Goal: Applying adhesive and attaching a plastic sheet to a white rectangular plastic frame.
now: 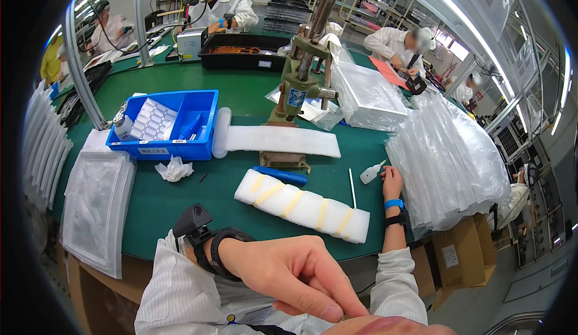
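Note:
My left hand (pixel 289 272) is raised close at the lower middle, its fingers curled inward and nothing visible in them. On the green table, my right hand (pixel 392 183) rests with loosely bent fingers, holding nothing I can see. Beside it lies a small white dropper bottle (pixel 370 173), and a thin white stick (pixel 352 188) is a little to the left. A white foam-wrapped bundle (pixel 301 206) bound with yellowish tape lies between my arms. Behind it are a blue cylindrical object (pixel 280 175) and a long white foam strip (pixel 283 140) across the base of a green hand press (pixel 297 85).
At left stands a blue bin (pixel 162 150) with bottles and labels, near crumpled tissue (pixel 174 169) and stacked clear bags (pixel 96 208). Plastic-wrapped sheets (pixel 445 154) cover the right side. A black tray (pixel 244 60) sits at the back; co-workers sit beyond. A cardboard box (pixel 466 260) is lower right.

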`<state>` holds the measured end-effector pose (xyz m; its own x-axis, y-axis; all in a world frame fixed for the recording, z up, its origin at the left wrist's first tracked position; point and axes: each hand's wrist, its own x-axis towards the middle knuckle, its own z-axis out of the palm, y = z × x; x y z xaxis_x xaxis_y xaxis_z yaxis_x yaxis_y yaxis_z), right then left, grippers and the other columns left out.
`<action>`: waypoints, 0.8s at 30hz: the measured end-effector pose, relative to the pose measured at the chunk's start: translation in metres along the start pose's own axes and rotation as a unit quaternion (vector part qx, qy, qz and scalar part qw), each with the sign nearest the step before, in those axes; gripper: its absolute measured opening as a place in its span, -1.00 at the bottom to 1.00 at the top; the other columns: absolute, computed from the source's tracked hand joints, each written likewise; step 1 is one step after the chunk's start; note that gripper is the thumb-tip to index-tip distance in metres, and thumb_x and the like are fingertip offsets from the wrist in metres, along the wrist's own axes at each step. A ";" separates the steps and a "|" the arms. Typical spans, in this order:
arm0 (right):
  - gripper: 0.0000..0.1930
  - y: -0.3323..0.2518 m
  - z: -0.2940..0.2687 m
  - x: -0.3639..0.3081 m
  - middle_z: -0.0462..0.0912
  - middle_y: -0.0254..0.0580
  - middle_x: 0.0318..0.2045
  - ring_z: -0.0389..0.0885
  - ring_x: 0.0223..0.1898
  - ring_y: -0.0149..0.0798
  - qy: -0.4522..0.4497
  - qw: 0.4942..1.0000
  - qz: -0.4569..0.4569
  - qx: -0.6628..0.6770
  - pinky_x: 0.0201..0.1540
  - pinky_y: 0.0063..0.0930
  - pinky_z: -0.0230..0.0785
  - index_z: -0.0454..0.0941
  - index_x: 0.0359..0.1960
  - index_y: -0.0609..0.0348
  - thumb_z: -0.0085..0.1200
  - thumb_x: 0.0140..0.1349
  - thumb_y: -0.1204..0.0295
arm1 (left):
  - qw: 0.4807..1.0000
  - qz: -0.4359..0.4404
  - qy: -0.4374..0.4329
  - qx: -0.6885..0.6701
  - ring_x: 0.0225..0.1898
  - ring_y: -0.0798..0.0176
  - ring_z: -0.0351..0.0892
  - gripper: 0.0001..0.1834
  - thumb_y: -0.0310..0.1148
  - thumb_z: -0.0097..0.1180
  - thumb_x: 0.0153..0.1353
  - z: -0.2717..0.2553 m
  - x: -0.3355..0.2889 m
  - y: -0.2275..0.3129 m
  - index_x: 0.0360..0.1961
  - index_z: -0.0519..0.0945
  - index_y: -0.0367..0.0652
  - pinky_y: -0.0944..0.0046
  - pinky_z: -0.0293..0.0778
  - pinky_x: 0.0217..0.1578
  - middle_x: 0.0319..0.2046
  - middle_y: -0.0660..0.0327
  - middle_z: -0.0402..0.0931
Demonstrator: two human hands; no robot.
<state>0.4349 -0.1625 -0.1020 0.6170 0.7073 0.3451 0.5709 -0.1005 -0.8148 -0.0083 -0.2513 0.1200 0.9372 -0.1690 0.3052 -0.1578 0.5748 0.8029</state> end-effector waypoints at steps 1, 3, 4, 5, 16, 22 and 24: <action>-0.77 -0.003 0.001 -0.001 0.60 -0.26 -0.54 0.54 -0.50 -0.38 0.000 1.000 -0.001 0.000 -0.38 -0.47 0.38 0.59 -0.30 0.19 -0.10 0.29 0.35 | 1.000 -0.005 0.013 0.005 -0.74 0.54 0.14 -0.65 -0.61 0.04 0.26 0.002 -0.001 0.001 0.07 0.49 -0.45 0.40 0.05 -0.67 -0.80 0.32 0.34; -0.78 0.002 0.001 0.001 0.59 -0.26 -0.54 0.54 -0.50 -0.38 -0.001 1.000 0.000 0.007 -0.38 -0.47 0.38 0.59 -0.30 0.19 -0.10 0.29 0.35 | 1.000 -0.010 0.022 0.011 -0.74 0.53 0.15 -0.66 -0.61 0.04 0.25 0.003 -0.001 0.002 0.06 0.50 -0.45 0.40 0.06 -0.67 -0.81 0.32 0.32; -0.78 0.004 0.001 0.003 0.59 -0.27 -0.55 0.53 -0.50 -0.39 -0.003 1.000 0.002 0.015 -0.39 -0.48 0.38 0.59 -0.30 0.19 -0.10 0.29 0.35 | 1.000 -0.008 0.020 0.005 -0.75 0.53 0.16 -0.66 -0.61 0.04 0.25 0.003 -0.001 0.001 0.06 0.50 -0.45 0.40 0.07 -0.67 -0.81 0.32 0.32; -0.78 0.003 0.001 0.002 0.59 -0.27 -0.55 0.53 -0.50 -0.39 -0.004 1.000 0.001 0.016 -0.39 -0.48 0.38 0.59 -0.30 0.19 -0.10 0.29 0.35 | 1.000 -0.006 0.020 -0.003 -0.76 0.52 0.17 -0.66 -0.61 0.04 0.25 0.002 -0.001 0.000 0.06 0.50 -0.45 0.40 0.08 -0.67 -0.81 0.32 0.32; -0.77 0.004 -0.002 0.002 0.56 -0.31 -0.54 0.46 -0.51 -0.46 -0.006 1.000 0.006 0.015 -0.40 -0.57 0.32 0.59 -0.28 0.21 -0.10 0.33 0.37 | 0.999 0.023 0.021 -0.042 -0.72 0.56 0.17 -0.79 -0.55 0.20 0.18 -0.001 0.003 -0.012 -0.16 0.61 -0.43 0.44 0.10 -0.63 -0.77 0.43 0.27; -0.77 0.002 -0.001 0.001 0.55 -0.31 -0.53 0.45 -0.50 -0.46 -0.011 0.999 0.009 0.029 -0.40 -0.58 0.31 0.59 -0.28 0.22 -0.11 0.33 0.36 | 0.998 0.043 -0.008 -0.047 -0.71 0.60 0.09 -0.82 -0.48 0.20 0.19 0.001 0.005 -0.017 -0.24 0.56 -0.39 0.47 0.02 -0.62 -0.75 0.48 0.22; -0.77 0.002 -0.003 0.001 0.54 -0.32 -0.53 0.44 -0.50 -0.46 -0.015 1.000 0.006 0.020 -0.40 -0.58 0.31 0.58 -0.28 0.22 -0.11 0.34 0.36 | 0.998 0.030 -0.011 -0.053 -0.71 0.61 0.07 -0.82 -0.47 0.20 0.19 0.001 0.005 -0.017 -0.25 0.53 -0.38 0.47 -0.01 -0.62 -0.75 0.49 0.20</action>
<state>0.4381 -0.1640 -0.1024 0.6065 0.7272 0.3214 0.5407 -0.0809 -0.8373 -0.0014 -0.2623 0.1079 0.9197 -0.1479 0.3637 -0.1790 0.6665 0.7237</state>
